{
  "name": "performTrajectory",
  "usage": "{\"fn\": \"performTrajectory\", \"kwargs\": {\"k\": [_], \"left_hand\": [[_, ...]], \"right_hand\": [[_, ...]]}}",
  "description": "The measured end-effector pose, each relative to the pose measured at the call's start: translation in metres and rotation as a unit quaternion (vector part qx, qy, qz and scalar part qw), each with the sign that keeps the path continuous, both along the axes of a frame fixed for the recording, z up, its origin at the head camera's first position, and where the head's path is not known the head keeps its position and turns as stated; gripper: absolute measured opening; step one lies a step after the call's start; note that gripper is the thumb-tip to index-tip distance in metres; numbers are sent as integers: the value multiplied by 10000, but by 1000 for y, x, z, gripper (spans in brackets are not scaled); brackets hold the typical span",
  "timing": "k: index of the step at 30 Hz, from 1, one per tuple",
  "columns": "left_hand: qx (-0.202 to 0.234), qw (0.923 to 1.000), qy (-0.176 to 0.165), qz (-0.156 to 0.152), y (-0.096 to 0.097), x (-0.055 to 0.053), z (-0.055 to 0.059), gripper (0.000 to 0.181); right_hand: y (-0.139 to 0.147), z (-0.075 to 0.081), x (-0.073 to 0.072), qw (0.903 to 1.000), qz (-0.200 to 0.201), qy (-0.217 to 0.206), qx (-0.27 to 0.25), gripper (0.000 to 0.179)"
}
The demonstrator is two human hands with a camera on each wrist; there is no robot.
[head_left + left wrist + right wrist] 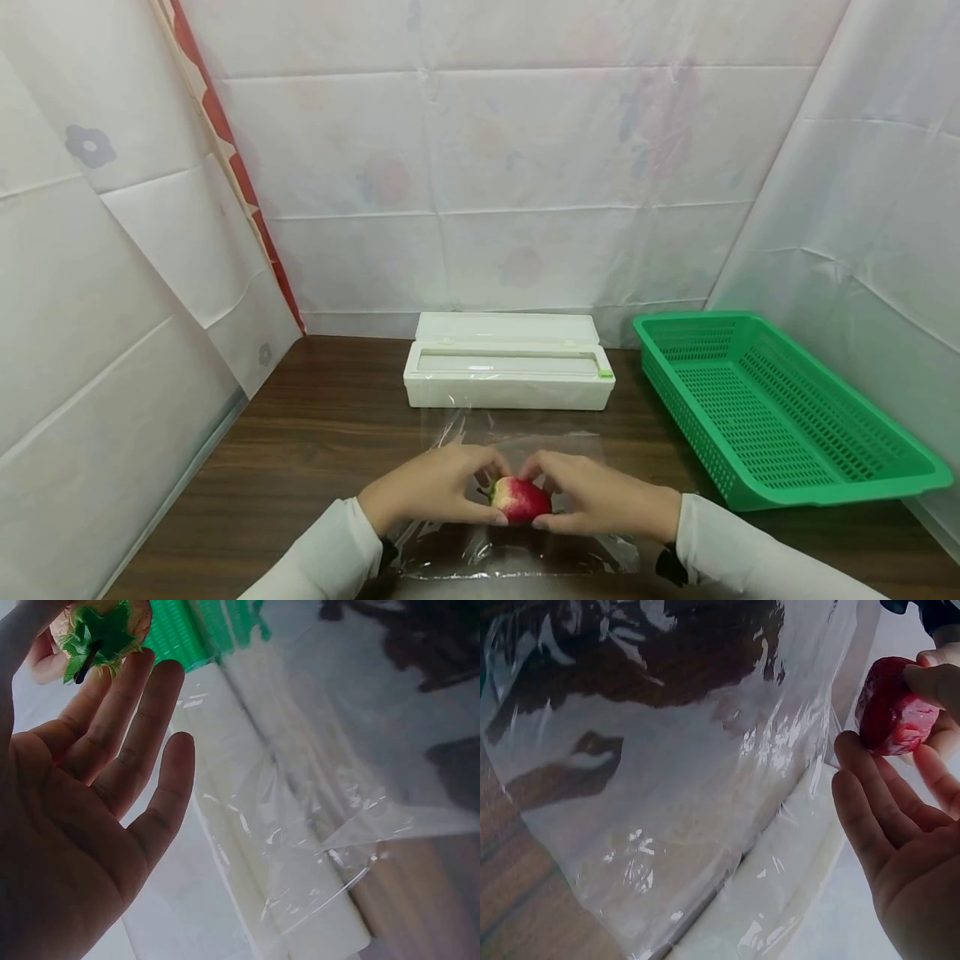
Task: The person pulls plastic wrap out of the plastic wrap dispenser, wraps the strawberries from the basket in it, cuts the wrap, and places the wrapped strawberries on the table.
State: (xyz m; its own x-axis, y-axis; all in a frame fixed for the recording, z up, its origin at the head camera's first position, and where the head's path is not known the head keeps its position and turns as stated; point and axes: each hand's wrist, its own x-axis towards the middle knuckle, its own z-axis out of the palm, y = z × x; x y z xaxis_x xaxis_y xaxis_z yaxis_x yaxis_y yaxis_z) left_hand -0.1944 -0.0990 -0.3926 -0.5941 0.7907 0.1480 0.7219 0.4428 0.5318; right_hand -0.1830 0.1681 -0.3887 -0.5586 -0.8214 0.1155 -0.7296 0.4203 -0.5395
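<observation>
Red-yellow fruit (522, 502), bottom centre of frame, sits between left grip (438, 490) and right grip (596, 496), both pinching it, over clear film (487, 558).

A makeshift booth: creased, patterned sheets (517, 150) enclose a wood-grain table (315, 417).

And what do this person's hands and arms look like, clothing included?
The left hand and right hand are ungloved. The left sleeve and right sleeve are long and white, ending near the wrists, with no markings that I can make out. A black piece shows beneath the right wrist and a similar one at the left; what they are is unclear.
</observation>
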Motion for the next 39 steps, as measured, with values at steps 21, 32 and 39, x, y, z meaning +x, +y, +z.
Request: {"fn": "performTrajectory", "kwargs": {"k": [21,32,39], "left_hand": [[-526,9985,153,58,-4,16,-16,43],[-455,9989,-41,-45,-2,19,-21,43],[-469,9988,159,-32,-4,19,-19,43]], "right_hand": [[-7,-21,11,9989,236,-295,277,42],[-7,-32,12,9979,448,-419,200,41],[-8,-31,11,9982,472,-320,162,40]]}}
